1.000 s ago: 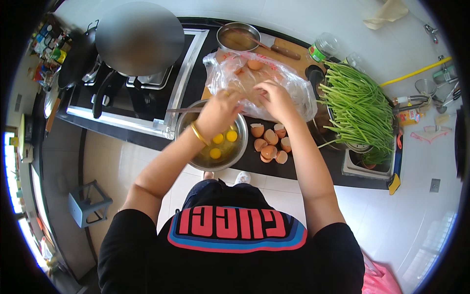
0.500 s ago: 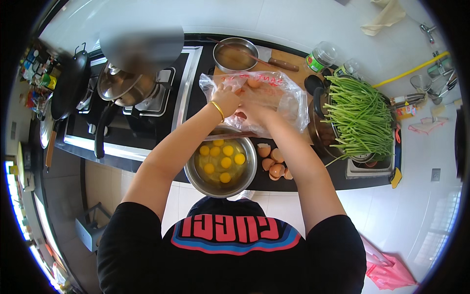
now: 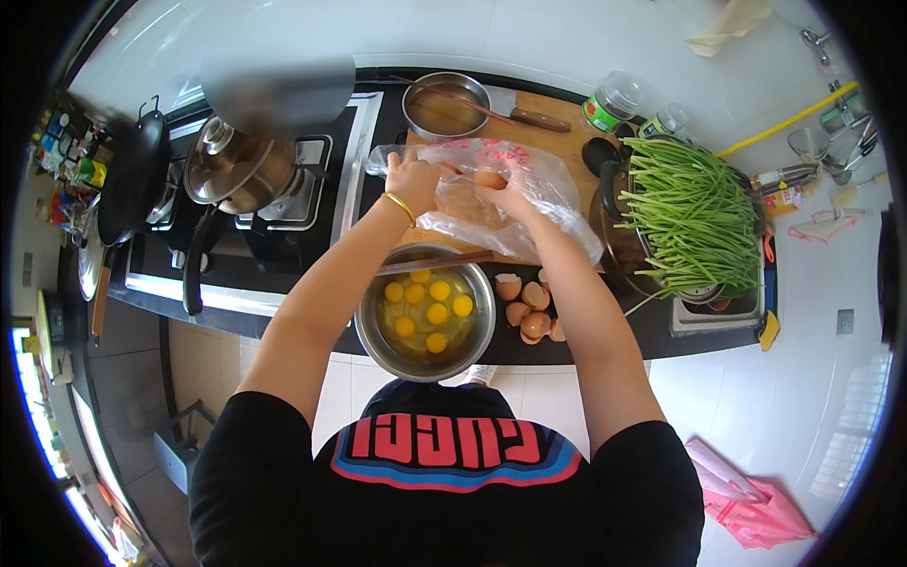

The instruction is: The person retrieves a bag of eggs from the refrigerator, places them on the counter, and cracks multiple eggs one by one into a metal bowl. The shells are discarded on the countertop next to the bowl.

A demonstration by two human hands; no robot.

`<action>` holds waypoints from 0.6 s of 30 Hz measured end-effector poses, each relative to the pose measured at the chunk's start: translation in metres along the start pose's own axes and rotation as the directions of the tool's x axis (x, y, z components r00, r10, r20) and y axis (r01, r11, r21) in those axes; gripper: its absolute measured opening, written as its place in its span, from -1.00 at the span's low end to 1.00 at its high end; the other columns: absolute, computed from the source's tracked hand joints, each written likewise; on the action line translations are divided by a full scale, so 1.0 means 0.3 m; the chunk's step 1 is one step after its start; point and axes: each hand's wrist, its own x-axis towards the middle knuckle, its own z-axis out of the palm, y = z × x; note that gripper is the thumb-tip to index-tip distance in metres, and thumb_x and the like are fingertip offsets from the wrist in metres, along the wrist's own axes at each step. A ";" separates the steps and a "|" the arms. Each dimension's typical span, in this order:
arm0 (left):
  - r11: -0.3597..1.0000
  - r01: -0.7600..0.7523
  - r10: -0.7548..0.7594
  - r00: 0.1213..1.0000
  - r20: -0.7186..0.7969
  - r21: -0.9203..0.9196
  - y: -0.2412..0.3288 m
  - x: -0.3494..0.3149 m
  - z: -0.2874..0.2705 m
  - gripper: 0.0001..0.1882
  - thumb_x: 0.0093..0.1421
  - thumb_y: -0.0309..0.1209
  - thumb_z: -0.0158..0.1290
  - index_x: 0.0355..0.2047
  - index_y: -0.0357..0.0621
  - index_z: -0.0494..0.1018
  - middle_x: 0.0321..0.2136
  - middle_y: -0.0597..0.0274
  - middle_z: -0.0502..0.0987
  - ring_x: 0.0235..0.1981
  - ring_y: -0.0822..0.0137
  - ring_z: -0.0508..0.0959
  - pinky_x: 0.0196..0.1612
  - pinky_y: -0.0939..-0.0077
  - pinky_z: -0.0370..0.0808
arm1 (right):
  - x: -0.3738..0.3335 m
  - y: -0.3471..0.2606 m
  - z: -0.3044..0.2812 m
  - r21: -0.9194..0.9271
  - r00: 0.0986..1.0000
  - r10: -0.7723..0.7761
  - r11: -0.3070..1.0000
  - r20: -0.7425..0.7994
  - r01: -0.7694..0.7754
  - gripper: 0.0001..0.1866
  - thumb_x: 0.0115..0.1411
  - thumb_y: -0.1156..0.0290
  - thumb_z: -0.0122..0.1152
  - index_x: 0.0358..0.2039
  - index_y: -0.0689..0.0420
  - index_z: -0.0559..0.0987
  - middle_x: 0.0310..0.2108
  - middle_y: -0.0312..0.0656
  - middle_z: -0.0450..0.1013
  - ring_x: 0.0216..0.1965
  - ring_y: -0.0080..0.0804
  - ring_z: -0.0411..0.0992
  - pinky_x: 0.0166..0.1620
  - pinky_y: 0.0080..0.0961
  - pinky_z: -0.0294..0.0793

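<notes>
A clear plastic bag (image 3: pixel 557 194) with red print lies on the wooden cutting board (image 3: pixel 553 106). My left hand (image 3: pixel 411 181), with a yellow bangle at the wrist, pinches the bag's left edge. In my right hand (image 3: pixel 511 197) is a brown egg (image 3: pixel 489 178), held at the bag's opening. Nearer me stands a steel bowl (image 3: pixel 486 326) of raw eggs with whole yolks. Chopsticks (image 3: pixel 444 263) rest across its far rim. Just right of the bowl, several cracked eggshells (image 3: pixel 535 326) are heaped on the black counter.
A steel bowl of cloudy liquid (image 3: pixel 446 109) and a knife (image 3: pixel 540 119) sit at the back. To the right, green stalks (image 3: pixel 690 217) pile over a pot beside the sink (image 3: pixel 713 317). On the left, a lidded pan (image 3: pixel 236 175) occupies the stove, its handle reaching toward me.
My hands have moved apart: the left to the left with the bag's edge, the right to the right and up. The egg now shows in my right fingers, and the bag has shifted.
</notes>
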 end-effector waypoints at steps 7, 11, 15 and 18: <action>0.991 0.061 -0.067 0.997 -0.049 -0.122 -0.012 0.007 0.048 -0.53 -0.05 -0.11 0.23 -0.14 0.01 0.45 -0.23 0.21 0.56 0.03 0.14 0.37 -0.02 0.02 0.19 | -0.279 -0.260 -0.151 0.638 0.942 -0.068 0.751 0.329 -0.168 -0.52 0.08 0.47 0.27 0.01 0.11 0.33 -0.09 -0.13 0.37 -0.06 -0.37 0.39 -0.08 -0.51 0.48; 0.952 -0.022 -0.036 0.983 -0.182 -0.304 0.041 -0.050 -0.030 -0.54 -0.03 -0.11 0.19 -0.13 0.02 0.46 -0.22 0.22 0.55 0.05 0.12 0.35 -0.02 -0.05 0.20 | -0.434 -0.246 -0.219 0.820 0.927 -0.157 0.533 0.341 -0.211 -0.57 0.08 0.55 0.26 -0.06 0.16 0.32 -0.14 -0.15 0.38 -0.11 -0.36 0.42 -0.09 -0.46 0.51; 0.805 -0.248 -0.082 0.853 -0.516 -0.539 0.120 -0.176 -0.060 -0.62 0.00 -0.15 0.17 -0.20 -0.05 0.51 -0.22 0.17 0.56 -0.12 0.06 0.47 -0.10 0.04 0.33 | -0.623 -0.185 -0.317 0.800 0.939 -0.163 0.580 0.303 -0.157 -0.48 0.00 0.62 0.29 0.00 0.19 0.35 -0.09 -0.14 0.37 -0.08 -0.37 0.41 -0.03 -0.48 0.46; 0.684 -0.327 -0.158 0.806 -0.571 -0.652 0.219 -0.337 -0.115 -0.70 -0.01 -0.37 0.20 -0.25 -0.22 0.52 -0.31 0.06 0.57 -0.24 0.09 0.55 -0.13 0.34 0.44 | -0.801 -0.052 -0.378 0.754 0.980 -0.035 0.645 0.196 -0.127 -0.44 -0.02 0.64 0.30 0.04 0.23 0.38 -0.06 -0.15 0.38 -0.06 -0.39 0.40 0.01 -0.50 0.42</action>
